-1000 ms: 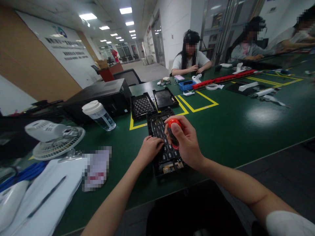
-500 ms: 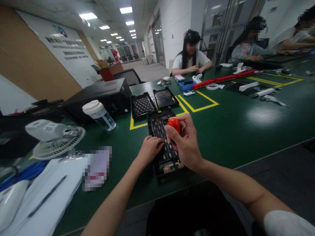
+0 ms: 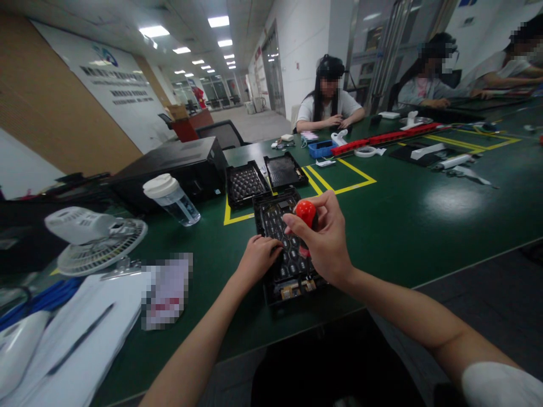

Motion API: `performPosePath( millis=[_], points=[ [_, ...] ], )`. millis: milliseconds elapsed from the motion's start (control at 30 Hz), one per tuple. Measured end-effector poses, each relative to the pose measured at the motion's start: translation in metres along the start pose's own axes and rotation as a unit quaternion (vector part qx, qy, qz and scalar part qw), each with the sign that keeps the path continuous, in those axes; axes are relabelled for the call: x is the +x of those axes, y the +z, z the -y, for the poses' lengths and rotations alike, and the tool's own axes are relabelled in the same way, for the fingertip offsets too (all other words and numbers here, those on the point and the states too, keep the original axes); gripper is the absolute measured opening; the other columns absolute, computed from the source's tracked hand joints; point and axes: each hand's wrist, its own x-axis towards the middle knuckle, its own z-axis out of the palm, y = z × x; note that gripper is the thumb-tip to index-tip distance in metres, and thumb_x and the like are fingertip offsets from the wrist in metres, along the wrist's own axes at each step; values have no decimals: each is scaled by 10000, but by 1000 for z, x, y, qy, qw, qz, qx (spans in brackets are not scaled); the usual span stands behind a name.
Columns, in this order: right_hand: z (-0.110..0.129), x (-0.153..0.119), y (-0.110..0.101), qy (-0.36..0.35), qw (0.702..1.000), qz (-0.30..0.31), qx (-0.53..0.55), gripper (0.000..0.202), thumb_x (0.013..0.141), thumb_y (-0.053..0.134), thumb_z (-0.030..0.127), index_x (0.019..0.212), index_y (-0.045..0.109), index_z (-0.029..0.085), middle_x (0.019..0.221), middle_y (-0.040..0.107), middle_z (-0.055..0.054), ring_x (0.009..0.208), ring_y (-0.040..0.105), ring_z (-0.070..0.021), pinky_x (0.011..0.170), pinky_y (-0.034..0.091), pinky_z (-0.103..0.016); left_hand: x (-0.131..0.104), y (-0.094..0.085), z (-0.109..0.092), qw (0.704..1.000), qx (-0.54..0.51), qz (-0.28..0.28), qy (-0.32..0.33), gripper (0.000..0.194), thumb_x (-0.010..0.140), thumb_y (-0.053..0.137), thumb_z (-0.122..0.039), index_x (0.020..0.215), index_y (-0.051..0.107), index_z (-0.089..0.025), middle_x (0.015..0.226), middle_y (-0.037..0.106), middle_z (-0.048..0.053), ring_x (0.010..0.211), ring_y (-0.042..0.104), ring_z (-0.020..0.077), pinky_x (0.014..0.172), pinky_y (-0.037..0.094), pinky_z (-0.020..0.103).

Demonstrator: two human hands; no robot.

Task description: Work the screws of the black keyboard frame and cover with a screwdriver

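A black device case (image 3: 278,226) with rows of dark oval keys lies in front of me, a gold-coloured part showing at its near end. My left hand (image 3: 262,254) grips the left rim of the case, fingers bent over the edge. Above the right side of the case, my right hand (image 3: 328,237) is closed around a screwdriver (image 3: 306,212) with a red, round-ended handle. Its tip is hidden behind the hand, so contact with the case cannot be made out. Two black cover pieces, a quilted one (image 3: 247,183) and a flatter one (image 3: 286,170), lie just beyond the case.
To the left are a clear bottle with white lid (image 3: 172,199), a white fan (image 3: 102,240) and a clipboard with paper and pen (image 3: 102,328). A black computer tower (image 3: 169,169) stands behind. Farther off are a blue tray (image 3: 322,148), tape roll (image 3: 367,151) and people seated.
My right hand has shifted slightly to the right with the screwdriver, its red handle end tilting a little. The left hand and the case stay in place.
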Motion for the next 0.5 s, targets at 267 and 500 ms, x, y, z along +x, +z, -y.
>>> performPosePath(
  millis=[267, 500],
  points=[
    [-1, 11, -5, 9, 995, 71, 74, 297, 759, 666, 233, 817, 376, 208, 916, 624, 9, 615, 652, -93, 581, 583, -261, 0, 0, 2, 1000, -5, -3, -4, 182, 866, 497, -256, 951, 657, -235, 948, 708, 29, 909, 622, 200, 986, 345, 422],
    [-3, 15, -11, 33, 986, 130, 94, 371, 763, 674, 236, 816, 307, 228, 905, 668, 10, 494, 636, -77, 404, 500, -160, 0, 0, 3, 1000, 10, -4, 0, 181, 866, 504, -264, 950, 658, -216, 917, 707, 39, 885, 629, 202, 977, 355, 416]
  ],
)
